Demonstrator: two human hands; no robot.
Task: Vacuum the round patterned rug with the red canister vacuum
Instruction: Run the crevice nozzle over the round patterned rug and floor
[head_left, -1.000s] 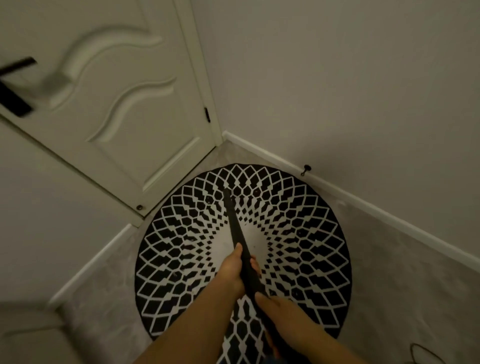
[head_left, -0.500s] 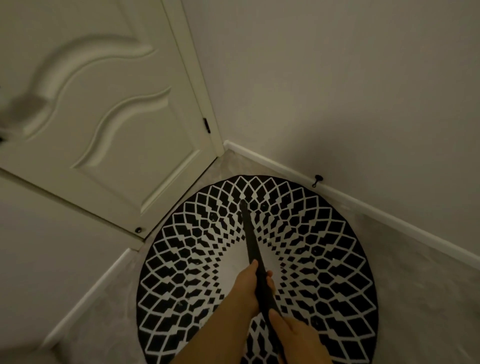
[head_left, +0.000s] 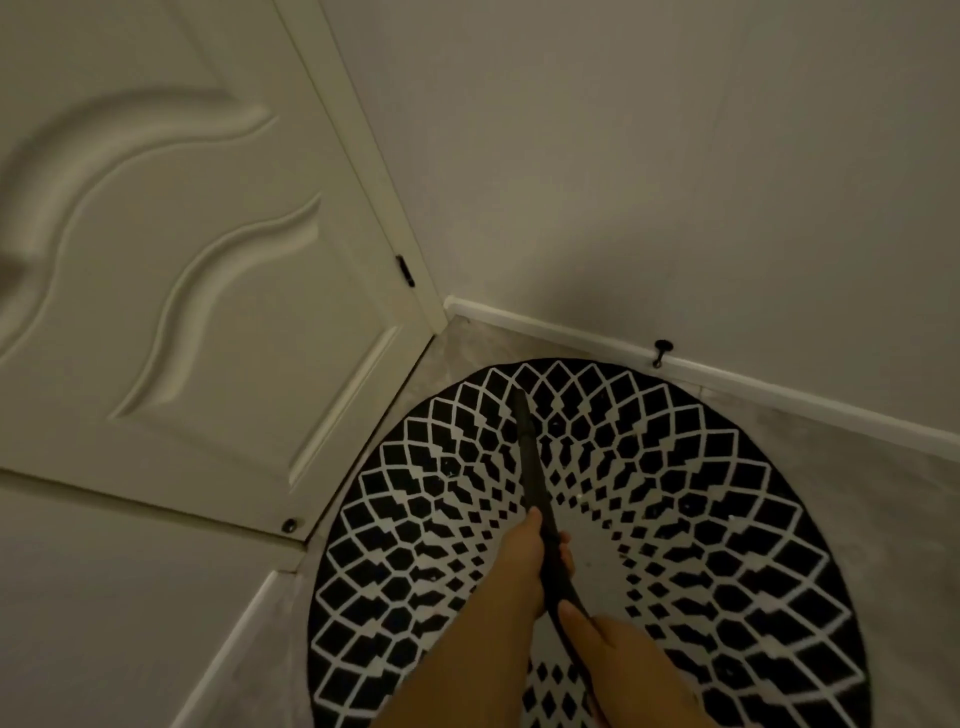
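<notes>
Nearest the camera, the right hand (head_left: 618, 649) curls round the lower end of the black vacuum wand (head_left: 535, 483). Just ahead of it, the left hand (head_left: 530, 556) grips the wand's middle, fingertips wrapped over its far side. Beyond those fingers the wand slants away, its tip over the far part of the round patterned rug (head_left: 701, 519). Farther off stand the baseboard (head_left: 571, 332) and white door (head_left: 208, 260).

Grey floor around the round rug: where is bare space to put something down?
Bare grey floor lies right of the round black-and-white rug, below the white baseboard. A narrower strip lies left. Tight: the corner by the cream door, near the black doorstop.
</notes>
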